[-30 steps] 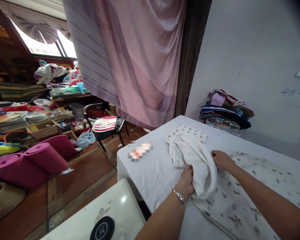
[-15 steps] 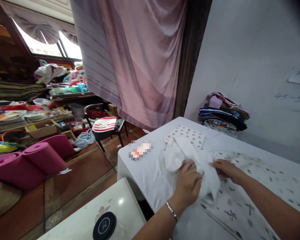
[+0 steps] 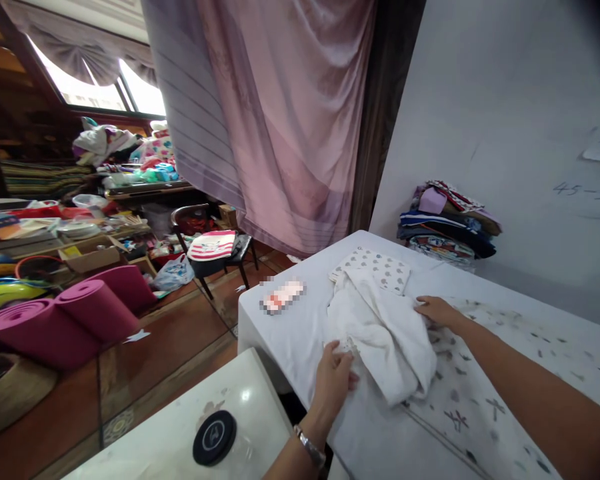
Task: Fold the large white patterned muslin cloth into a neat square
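Head view shows left hand [image 3: 333,375] grip pinched on white cloth [image 3: 385,337]; right hand [image 3: 437,311] grip unclear.

Forearms: bare up to the frame edge. Left wrist: slim silver link bracelet [image 3: 310,447], just behind the left hand [image 3: 334,377].

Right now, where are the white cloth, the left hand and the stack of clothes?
white cloth [image 3: 385,337]: head view, middle of its crumpled part.
left hand [image 3: 334,379]: head view, back of the hand.
stack of clothes [image 3: 446,224]: head view, dark blue middle layer.
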Available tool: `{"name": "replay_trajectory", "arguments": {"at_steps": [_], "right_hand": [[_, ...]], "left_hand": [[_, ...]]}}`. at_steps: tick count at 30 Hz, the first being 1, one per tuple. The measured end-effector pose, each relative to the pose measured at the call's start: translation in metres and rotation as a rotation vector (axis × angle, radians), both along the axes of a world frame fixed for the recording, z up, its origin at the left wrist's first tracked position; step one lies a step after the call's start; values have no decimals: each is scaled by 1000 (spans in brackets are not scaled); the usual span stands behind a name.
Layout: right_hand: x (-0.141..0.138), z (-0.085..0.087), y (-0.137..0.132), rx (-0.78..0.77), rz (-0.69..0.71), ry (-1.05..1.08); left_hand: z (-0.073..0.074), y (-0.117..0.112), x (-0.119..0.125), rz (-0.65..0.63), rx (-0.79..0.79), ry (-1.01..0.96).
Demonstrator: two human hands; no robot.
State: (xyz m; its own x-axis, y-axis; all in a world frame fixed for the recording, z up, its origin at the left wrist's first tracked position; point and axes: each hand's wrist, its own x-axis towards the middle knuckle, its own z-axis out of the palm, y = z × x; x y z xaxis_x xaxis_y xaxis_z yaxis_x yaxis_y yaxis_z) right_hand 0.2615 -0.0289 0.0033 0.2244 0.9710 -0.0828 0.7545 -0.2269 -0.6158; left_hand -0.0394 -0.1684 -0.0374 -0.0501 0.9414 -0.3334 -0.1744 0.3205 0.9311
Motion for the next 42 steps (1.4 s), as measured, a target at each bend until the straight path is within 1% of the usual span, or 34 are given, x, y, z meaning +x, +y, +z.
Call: {"name": "replay_trajectory", "arguments": {"at_steps": [2, 3, 5, 7, 9, 11, 12, 14, 15, 16, 18, 20, 21, 23, 25, 27, 30, 33, 35, 37, 42], "right_hand": [[0, 0, 0, -3, 8, 10], [1, 0, -1, -4, 6, 18], [3, 3, -5, -6, -12, 49], [5, 8, -9, 5, -51, 111], [4, 19, -12, 40, -97, 207], [2, 37, -14, 103, -133, 325], [-1, 48, -14, 142, -142, 388], [-9, 72, -16, 236, -131, 526], [-15, 84, -18, 282, -111, 596], [-22, 95, -21, 318, -86, 657], [-40, 110, -30, 327, -13, 743], [-63, 116, -42, 268, 85, 777], [-75, 115, -49, 240, 144, 772], [-100, 108, -63, 223, 268, 696], [-123, 97, -76, 258, 366, 580], [-141, 84, -86, 270, 434, 532], [-160, 66, -98, 238, 471, 593], [-167, 54, -106, 238, 450, 624], [-169, 51, -111, 238, 439, 638], [-170, 52, -116, 231, 435, 658], [-171, 62, -132, 211, 479, 662]], "left_hand": [[1, 4, -11, 33, 201, 457], [1, 6, -16, 45, 274, 671], [1, 12, -22, 29, 323, 1003], [2, 17, -23, -37, 322, 1187], [2, 20, -20, -103, 337, 1255], [4, 22, -17, -127, 333, 1223], [6, 22, -17, -134, 314, 1161], [12, 22, -19, -125, 291, 979], [16, 21, -22, -104, 309, 883], [21, 20, -24, -78, 352, 794], [31, 18, -28, -22, 480, 660], [40, 16, -31, -5, 591, 564], [44, 15, -31, -11, 629, 524], [51, 12, -31, -23, 678, 471], [56, 9, -29, -41, 714, 448], [60, 5, -28, -68, 748, 446], [63, 0, -28, -107, 784, 467], [64, -2, -30, -94, 842, 516], [65, -2, -31, -71, 915, 549], [66, -2, -32, -72, 982, 580], [71, -4, -32, -137, 1039, 673]]}}
